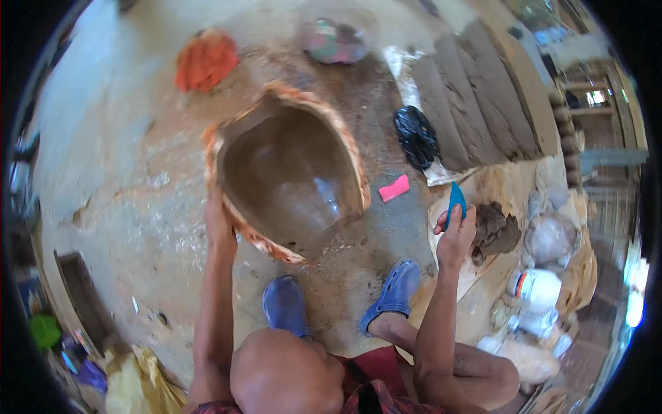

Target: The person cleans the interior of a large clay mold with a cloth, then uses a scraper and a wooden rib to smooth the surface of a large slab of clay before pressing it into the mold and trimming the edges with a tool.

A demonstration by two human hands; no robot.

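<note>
A large rough-edged mould (352,148) with an orange-brown outer wall and a smooth layer of wet grey-brown clay (283,165) inside stands on the floor before me. My left hand (220,224) grips its near left side; the fingers are partly hidden against the outer wall. Off to the right, apart from the mould, my right hand (456,231) is closed around a blue, curved, flat scraper (456,200), whose tip points up and away from me.
Thick clay slabs (476,96) lie at the far right, beside a black plastic bag (416,138). A pink piece (394,188) is on the floor. Clay scraps (496,230) sit past my right hand. Farther off are an orange cloth (206,61) and a bowl (336,41).
</note>
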